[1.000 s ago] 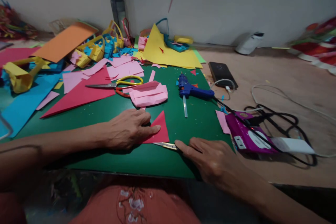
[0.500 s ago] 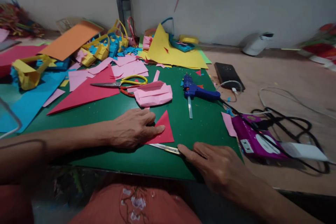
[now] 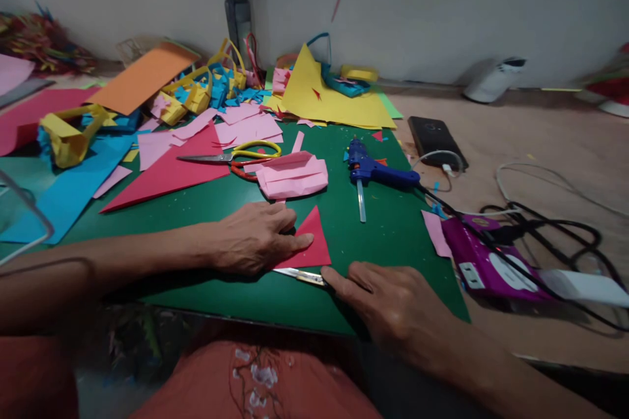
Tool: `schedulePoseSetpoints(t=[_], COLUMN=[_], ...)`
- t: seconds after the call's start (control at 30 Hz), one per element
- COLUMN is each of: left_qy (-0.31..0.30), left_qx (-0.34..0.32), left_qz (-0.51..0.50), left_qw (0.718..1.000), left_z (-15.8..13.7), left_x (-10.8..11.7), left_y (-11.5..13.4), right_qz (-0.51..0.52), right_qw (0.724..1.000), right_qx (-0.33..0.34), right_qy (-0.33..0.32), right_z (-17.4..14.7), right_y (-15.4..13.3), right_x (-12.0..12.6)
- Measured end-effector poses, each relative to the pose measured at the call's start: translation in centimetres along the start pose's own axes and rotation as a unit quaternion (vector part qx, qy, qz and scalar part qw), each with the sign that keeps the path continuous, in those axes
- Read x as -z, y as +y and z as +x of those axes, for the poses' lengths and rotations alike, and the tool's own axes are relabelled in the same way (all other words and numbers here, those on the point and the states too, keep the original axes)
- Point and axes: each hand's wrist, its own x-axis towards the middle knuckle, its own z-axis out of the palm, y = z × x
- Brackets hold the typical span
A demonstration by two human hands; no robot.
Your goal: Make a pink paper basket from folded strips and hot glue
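My left hand presses a small folded red paper onto the green board. Its thumb lies stretched on top, the other fingers are bent, and the palm hides the paper's left part. In my right hand is a slim cutter knife, gripped with the index finger along its handle. The blade points left, along the red paper's lower edge, with its tip close to or under my left hand. Just beyond my left hand lies a folded pink paper piece.
Scissors rest on a red triangular sheet. A blue glue gun stands right of the pink piece. Farther right are a phone and a purple power box with cables. Yellow-blue paper baskets and a yellow sheet lie behind.
My right hand has drawn the cutter knife slightly left along the red paper's lower edge. My left hand stays on the paper. The whole view has shifted a little.
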Motion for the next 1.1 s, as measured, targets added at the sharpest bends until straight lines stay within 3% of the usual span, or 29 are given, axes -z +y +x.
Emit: schedulePoseSetpoints(t=[0.2, 0.33, 0.43, 0.53, 0.67, 0.73, 0.9, 1.1], left_qy=[0.015, 0.028, 0.075, 0.083, 0.057, 0.057, 0.077, 0.09], left_qx=[0.009, 0.034, 0.092, 0.148, 0.158, 0.16, 0.155, 0.148], left_qz=[-0.018, -0.072, -0.112, -0.116, -0.106, -0.111, -0.136, -0.142], left_qw=[1.0, 0.996, 0.987, 0.979, 0.98, 0.979, 0.976, 0.975], left_z=[-0.1, -0.7, -1.0, -0.9, -0.7, -0.7, -1.0, -1.2], left_x=[-0.1, -0.4, -0.4, -0.1, 0.1, 0.0, -0.4, -0.7], left_y=[0.0, -0.1, 0.1, 1.0, 2.2, 2.3, 2.0, 1.7], right_qz=[0.033, 0.038, -0.085, -0.282, -0.361, -0.353, -0.168, -0.082], right_qw=[0.999, 0.995, 0.976, 0.928, 0.895, 0.904, 0.981, 0.989], right_qx=[0.004, -0.066, -0.165, -0.236, -0.264, -0.241, -0.082, -0.019], right_qy=[-0.015, 0.062, 0.11, 0.063, 0.005, 0.02, 0.052, 0.12], right_z=[-0.8, -1.7, -1.6, -0.5, 1.8, 2.7, 3.3, 3.9], right_y=[-0.8, 0.1, 1.5, 2.4, 2.5, 2.2, 1.2, 1.3], right_x=[1.1, 1.8, 1.6, 0.9, 0.4, 0.4, 0.1, -0.9])
